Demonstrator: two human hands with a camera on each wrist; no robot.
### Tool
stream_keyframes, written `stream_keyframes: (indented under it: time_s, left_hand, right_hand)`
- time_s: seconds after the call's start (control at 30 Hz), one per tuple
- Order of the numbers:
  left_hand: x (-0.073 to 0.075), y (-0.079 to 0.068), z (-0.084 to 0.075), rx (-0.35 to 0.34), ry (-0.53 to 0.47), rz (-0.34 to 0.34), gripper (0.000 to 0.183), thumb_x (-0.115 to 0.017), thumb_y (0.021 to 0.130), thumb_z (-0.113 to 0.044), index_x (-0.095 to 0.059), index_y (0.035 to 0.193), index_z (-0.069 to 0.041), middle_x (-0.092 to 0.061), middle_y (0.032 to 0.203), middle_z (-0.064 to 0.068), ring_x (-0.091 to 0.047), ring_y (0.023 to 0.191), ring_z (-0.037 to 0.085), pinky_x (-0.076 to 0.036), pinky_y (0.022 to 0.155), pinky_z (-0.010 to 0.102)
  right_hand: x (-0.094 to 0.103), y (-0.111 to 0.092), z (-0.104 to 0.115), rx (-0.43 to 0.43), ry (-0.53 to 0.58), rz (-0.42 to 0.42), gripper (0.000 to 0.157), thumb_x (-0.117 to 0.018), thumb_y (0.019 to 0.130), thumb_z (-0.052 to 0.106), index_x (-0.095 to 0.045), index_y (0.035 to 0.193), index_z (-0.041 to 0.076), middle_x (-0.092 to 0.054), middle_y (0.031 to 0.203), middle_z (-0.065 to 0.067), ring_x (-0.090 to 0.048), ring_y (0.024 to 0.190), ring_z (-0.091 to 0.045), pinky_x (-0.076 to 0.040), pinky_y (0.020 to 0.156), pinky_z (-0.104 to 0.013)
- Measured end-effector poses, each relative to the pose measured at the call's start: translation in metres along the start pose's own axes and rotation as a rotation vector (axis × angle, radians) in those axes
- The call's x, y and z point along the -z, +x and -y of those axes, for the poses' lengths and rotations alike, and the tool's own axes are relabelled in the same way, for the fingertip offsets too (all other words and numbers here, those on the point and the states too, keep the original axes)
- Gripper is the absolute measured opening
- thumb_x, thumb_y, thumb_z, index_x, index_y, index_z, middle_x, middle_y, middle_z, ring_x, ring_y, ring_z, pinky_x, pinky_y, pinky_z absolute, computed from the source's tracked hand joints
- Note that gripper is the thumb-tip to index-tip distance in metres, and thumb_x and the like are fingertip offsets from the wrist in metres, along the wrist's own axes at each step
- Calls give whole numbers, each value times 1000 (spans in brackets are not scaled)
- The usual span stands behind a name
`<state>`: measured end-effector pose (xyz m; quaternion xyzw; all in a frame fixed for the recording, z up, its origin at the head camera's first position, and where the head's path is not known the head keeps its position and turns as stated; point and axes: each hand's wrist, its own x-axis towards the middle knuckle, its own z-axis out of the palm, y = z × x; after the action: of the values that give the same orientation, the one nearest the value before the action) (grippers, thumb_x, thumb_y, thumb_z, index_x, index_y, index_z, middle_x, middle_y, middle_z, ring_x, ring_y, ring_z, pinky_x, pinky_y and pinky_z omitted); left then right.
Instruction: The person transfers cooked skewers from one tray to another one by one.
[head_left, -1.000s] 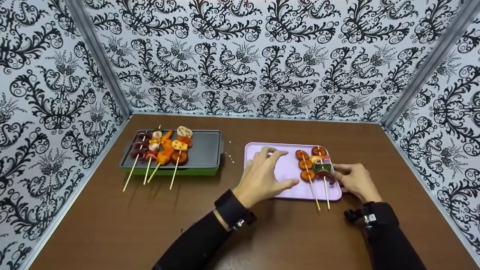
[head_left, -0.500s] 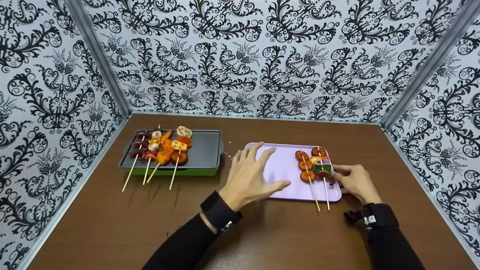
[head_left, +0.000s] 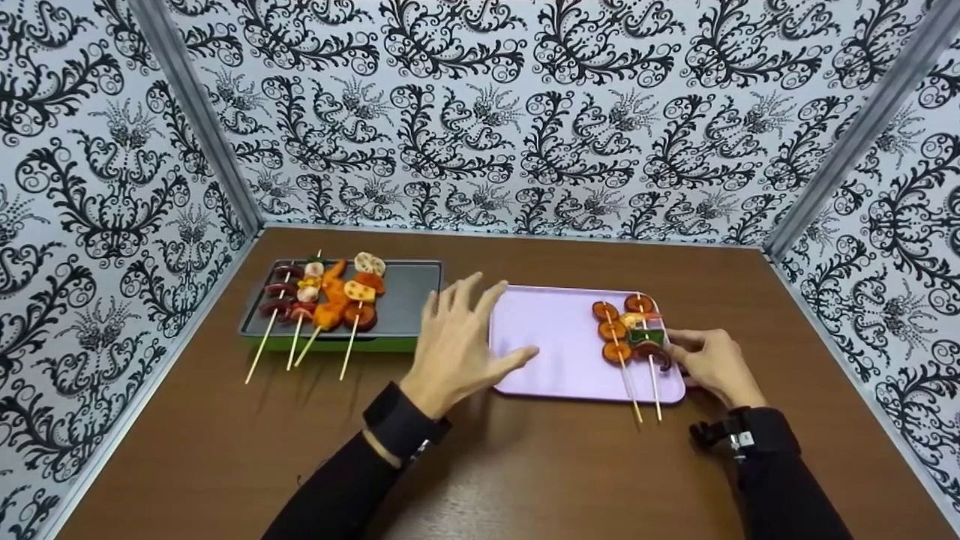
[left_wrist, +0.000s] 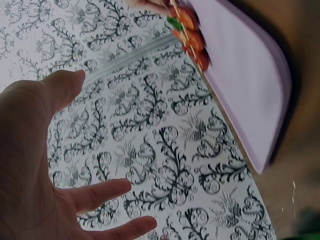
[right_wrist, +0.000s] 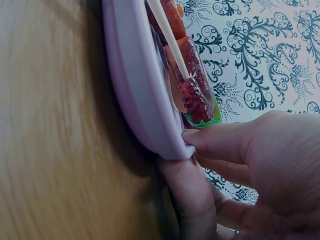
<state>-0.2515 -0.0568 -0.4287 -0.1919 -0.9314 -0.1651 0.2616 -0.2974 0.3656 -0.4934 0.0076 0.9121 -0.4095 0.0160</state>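
My right hand pinches the right rim of the pink tray, thumb on top and fingers beneath, as the right wrist view shows. Two skewers lie at the tray's right end: one with round orange-brown slices, the other a mixed skewer with a green piece and a dark red tentacle-like piece. Their sticks jut over the front rim. My left hand hovers between the tray's left edge and the grill, fingers spread and holding nothing. In the left wrist view its thumb stands well apart from the fingers.
A grey-topped green grill stands at the left on the brown table. Several skewers lie on its left half, including an orange wing-shaped one, sticks overhanging the front. Patterned walls close off the back and sides.
My left hand has moved left from over the tray to beside its left edge, its fingers spreading wider. The right hand keeps its hold on the rim; tray and skewers stay put.
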Motion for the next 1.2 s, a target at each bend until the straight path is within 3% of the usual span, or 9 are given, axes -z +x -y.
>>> stream_keyframes:
  time_s: [0.4,0.8,1.2]
  left_hand:
    - [12,-17,45,102,76,-55,99,-64,77,-86,-54,152,-23,-47,155,22,-49,137,44,-30,114,72]
    - [32,-23,75,176,106,-78,100,-68,77,-85,-54,152,-20,-47,155,25,-48,137,47,-35,111,71]
    - [46,-38,102,273,101,-67,99,-79,76,-73,-53,152,-15,-48,153,25,-52,127,50,-44,98,71]
  right_hand:
    - [-8,0,-3,16,-27,-11,39,-71,101,27,-70,136,9,-66,127,-31,-74,77,-20,-62,61,-33]
    - [-1,-1,2,19,-63,-21,40,-71,101,29,-70,137,11,-65,126,-30,-71,72,-20,-61,59,-33]
    - [-1,1,0,34,-40,-25,39,-72,101,27,-72,135,9,-66,126,-29,-73,77,-21,-62,60,-33]
